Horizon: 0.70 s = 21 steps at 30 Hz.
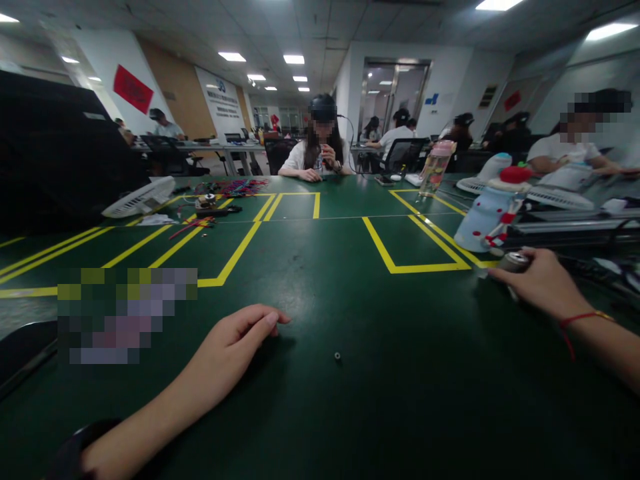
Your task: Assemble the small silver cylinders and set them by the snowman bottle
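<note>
My left hand (239,343) rests on the green table with its fingers loosely curled together and the thumb lying against them; nothing shows in it. At the right edge of the table, my right hand (543,283) is closed around a small grey metal cylinder (513,262) with a bright round end. Its fingers partly cover the cylinder, so its exact kind is unclear. Between the hands, nearer the left one, a tiny dark ring-shaped metal part (337,357) lies by itself on the table.
A blue bottle (480,217) with a red top stands just beyond my right hand, and a clear bottle (437,170) behind it. Wires (245,187), a white fan (141,197) and yellow tape (430,269) are on the table (310,413). A person (320,157) sits opposite.
</note>
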Available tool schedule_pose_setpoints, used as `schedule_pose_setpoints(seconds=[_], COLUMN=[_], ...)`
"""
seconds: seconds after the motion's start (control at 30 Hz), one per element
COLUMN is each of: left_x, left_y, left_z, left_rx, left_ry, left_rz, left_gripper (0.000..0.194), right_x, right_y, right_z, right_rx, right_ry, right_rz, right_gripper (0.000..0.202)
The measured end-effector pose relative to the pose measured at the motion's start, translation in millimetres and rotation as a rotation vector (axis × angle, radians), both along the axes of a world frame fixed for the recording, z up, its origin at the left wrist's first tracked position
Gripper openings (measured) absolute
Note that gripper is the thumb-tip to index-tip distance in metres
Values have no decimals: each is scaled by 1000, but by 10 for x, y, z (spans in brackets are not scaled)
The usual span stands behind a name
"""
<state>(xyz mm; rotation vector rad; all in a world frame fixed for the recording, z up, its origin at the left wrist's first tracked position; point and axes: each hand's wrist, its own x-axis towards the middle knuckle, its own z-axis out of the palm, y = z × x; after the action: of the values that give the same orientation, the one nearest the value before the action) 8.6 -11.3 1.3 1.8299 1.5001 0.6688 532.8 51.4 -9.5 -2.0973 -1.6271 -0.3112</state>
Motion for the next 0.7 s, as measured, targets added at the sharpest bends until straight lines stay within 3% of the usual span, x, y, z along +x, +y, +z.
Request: schedule_pose_setpoints(seconds=[0.07, 0.1, 0.17, 0.27, 0.33, 0.4, 0.47, 0.53, 0.6, 0.7], left_x=[-1, -1, 0, 0, -4, -7, -7, -4, 1, 2], left_y=[4, 7, 15, 21, 18, 13, 9, 9, 12, 19], left_z=[-5, -7, -11, -16, -16, -14, -9, -5, -4, -10], left_rx=[-4, -4, -5, -7, -5, 2, 6, 4, -3, -13], left_ry=[-6, -6, -1, 7, 15, 21, 22, 16, 7, -6], left_rz=[5, 5, 3, -4, -4, -3, -6, 0, 14, 27], left_gripper=[38, 38, 38, 38, 38, 38, 38, 38, 38, 38], right_x=[-354, -596, -1158, -2007, -2430, -2660, -2660, -2423, -1972, -1070], right_y=[-85, -151, -321, -597, -718, -751, -695, -571, -412, -193], right_z=[71, 113, 179, 190, 151, 123, 155, 260, 405, 562], right_rx=[126, 166, 122, -146, -244, -277, -257, -166, -3, 188], right_ry=[-129, -179, -165, 26, 101, 118, 104, 66, -20, -238], right_rz=[-47, 10, 323, 772, 925, 995, 1002, 936, 774, 348], right_gripper=[76, 73, 56, 42, 41, 31, 22, 23, 29, 37])
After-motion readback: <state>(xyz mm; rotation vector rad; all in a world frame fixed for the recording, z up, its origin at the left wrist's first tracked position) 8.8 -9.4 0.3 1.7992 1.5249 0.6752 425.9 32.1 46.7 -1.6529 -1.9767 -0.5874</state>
